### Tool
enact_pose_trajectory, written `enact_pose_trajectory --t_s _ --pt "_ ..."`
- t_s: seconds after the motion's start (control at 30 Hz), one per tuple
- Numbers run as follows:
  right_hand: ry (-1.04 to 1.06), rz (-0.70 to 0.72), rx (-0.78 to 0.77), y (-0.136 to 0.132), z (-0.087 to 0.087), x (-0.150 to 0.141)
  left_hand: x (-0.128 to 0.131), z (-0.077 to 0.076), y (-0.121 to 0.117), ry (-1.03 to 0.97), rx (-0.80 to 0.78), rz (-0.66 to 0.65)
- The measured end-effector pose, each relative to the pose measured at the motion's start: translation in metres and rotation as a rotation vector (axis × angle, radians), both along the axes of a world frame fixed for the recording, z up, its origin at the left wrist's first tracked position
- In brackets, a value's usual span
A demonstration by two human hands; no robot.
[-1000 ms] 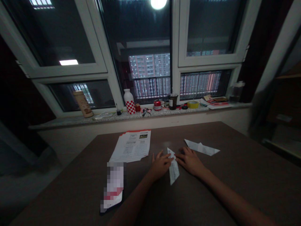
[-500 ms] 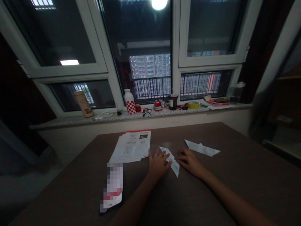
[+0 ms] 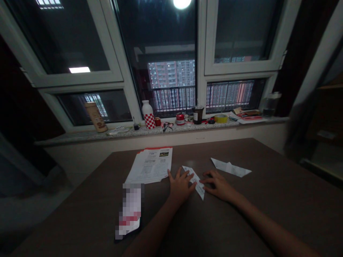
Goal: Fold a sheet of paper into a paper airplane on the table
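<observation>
- White paper strip, folded to a point, lies on the counter between my two hands, tilted from upper left to lower right.
- My left hand is open and flat on the counter, fingers spread, with the fingertips resting on the strip's upper left part. It presses down without pinching anything.
- My right hand is open with its fingers loosely curled, palm down. Its fingertips come to the strip's right edge, and I can't tell whether they touch it. It has hold of nothing.
- Second folded paper lies just beyond my right hand, apart from it.
- Printed sheets, stacked with a red top edge, lie left of my left hand, near its thumb.
- Pixelated item, too blurred to name, lies on a dark phone-like slab at the counter's near left.
- Stone windowsill runs beyond the counter, carrying a checkered bottle, a tan flask, a red can, a dark cup, a yellow tape roll and a glass jar.
- Dark window behind the sill shows lit tower blocks past a railing.
</observation>
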State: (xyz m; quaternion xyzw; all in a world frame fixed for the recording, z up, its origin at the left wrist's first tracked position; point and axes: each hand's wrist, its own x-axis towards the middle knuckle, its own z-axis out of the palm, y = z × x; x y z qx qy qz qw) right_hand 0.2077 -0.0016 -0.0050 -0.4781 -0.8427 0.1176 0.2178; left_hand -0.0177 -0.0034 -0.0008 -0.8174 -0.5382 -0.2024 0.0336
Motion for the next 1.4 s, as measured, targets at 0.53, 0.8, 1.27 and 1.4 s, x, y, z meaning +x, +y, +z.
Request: enact_pose_trajectory --t_s 0.53,0.8,1.27,1.4 --pt "-0.032 0.035 -0.069 -0.009 0.008 0.0 0.0 -0.001 0.0 -0.016 -0.03 0.011" --pt "-0.075 0.026 -0.061 -0.011 0.006 -0.003 0.001 0.001 -0.001 -0.014 -0.035 0.022" --pt "0.075 0.097 -0.046 -0.003 0.005 0.002 0.0 0.0 -0.002 -0.011 -0.021 0.022" --pt "0.164 -0.045 0.102 0.008 0.002 0.009 -0.001 0.0 -0.002 -0.015 -0.039 0.015"
